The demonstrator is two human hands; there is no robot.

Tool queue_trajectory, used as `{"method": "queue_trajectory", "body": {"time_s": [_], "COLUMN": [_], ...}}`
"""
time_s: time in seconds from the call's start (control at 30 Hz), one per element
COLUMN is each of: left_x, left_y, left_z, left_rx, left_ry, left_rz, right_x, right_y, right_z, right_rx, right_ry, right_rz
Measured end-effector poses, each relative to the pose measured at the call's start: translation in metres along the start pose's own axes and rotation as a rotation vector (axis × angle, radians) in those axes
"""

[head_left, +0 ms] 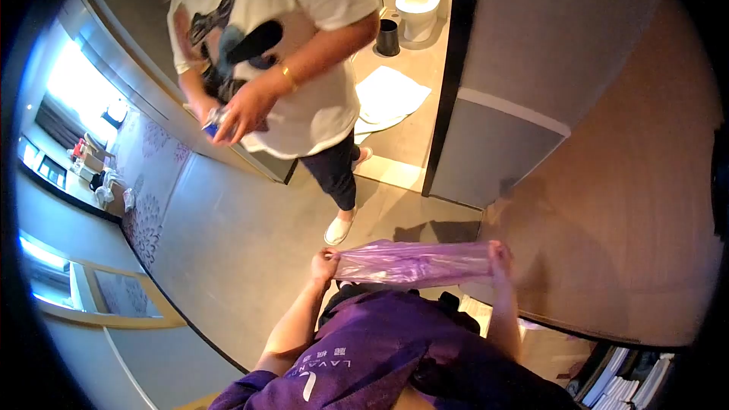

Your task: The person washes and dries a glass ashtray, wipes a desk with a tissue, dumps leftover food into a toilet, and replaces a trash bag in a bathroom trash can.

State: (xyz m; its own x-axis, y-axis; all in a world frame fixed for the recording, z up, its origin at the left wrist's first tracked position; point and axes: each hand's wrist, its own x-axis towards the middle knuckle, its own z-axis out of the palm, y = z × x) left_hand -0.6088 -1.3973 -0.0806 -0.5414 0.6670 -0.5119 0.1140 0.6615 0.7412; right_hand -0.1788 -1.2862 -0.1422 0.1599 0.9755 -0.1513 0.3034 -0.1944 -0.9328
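A thin, see-through purple plastic bag [414, 263] is stretched flat and wide in front of my body. My left hand [325, 264] pinches its left end, fingers closed on the film. At the other end my right hand [500, 258] grips the bag's right edge. The plastic hangs in loose creases between both hands, above the floor. Whether its mouth is open cannot be made out.
Ahead stands another person [281, 53] in a white T-shirt, holding a small object. Behind them, a bathroom has a toilet [418, 4], a black bin [387, 38] and a white towel [391, 95] on the floor. At lower right, a rack [623, 380] holds folded white items.
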Motion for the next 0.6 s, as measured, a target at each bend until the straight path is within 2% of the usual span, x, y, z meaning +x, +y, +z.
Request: {"method": "queue_trajectory", "body": {"time_s": [0.07, 0.1, 0.17, 0.23, 0.27, 0.3, 0.37, 0.4, 0.43, 0.5, 0.53, 0.57, 0.6], "left_x": [0.004, 0.001, 0.010, 0.017, 0.025, 0.027, 0.057, 0.088, 0.123, 0.165, 0.209, 0.251, 0.245], "left_y": [-0.010, -0.008, -0.019, -0.017, -0.011, 0.000, -0.002, -0.025, -0.037, -0.016, -0.031, -0.039, 0.026], "left_z": [0.002, 0.000, -0.005, -0.008, -0.009, -0.007, 0.004, 0.017, 0.030, 0.043, 0.050, 0.057, 0.044], "left_rx": [0.234, 0.254, 0.371, 0.500, 0.632, 0.632, 0.616, 0.585, 0.552, 0.579, 0.586, 0.597, 0.551], "left_ry": [0.311, 0.353, 0.389, 0.304, 0.180, 0.115, 0.030, -0.001, -0.033, -0.094, -0.190, -0.289, -0.316], "left_rz": [0.038, 0.010, 0.018, 0.017, -0.063, -0.064, -0.017, -0.018, -0.018, -0.071, 0.005, 0.079, -0.020], "right_x": [-0.003, -0.011, -0.009, 0.006, 0.016, 0.031, 0.051, 0.056, 0.059, 0.093, 0.118, 0.145, 0.164], "right_y": [0.010, -0.011, -0.009, -0.012, -0.012, -0.011, -0.033, -0.049, -0.081, -0.071, -0.047, -0.055, -0.066], "right_z": [0.026, 0.038, 0.056, 0.072, 0.080, 0.091, 0.117, 0.133, 0.148, 0.186, 0.209, 0.229, 0.250], "right_rx": [-0.192, -0.050, -0.021, -0.124, -0.165, -0.187, -0.161, -0.160, -0.162, -0.124, -0.165, -0.145, -0.126], "right_ry": [-0.152, -0.238, -0.331, -0.399, -0.440, -0.498, -0.569, -0.515, -0.533, -0.662, -0.700, -0.683, -0.669], "right_rz": [-0.070, -0.089, 0.060, 0.055, 0.030, -0.030, 0.067, 0.095, 0.327, 0.310, 0.063, 0.079, 0.101]}}
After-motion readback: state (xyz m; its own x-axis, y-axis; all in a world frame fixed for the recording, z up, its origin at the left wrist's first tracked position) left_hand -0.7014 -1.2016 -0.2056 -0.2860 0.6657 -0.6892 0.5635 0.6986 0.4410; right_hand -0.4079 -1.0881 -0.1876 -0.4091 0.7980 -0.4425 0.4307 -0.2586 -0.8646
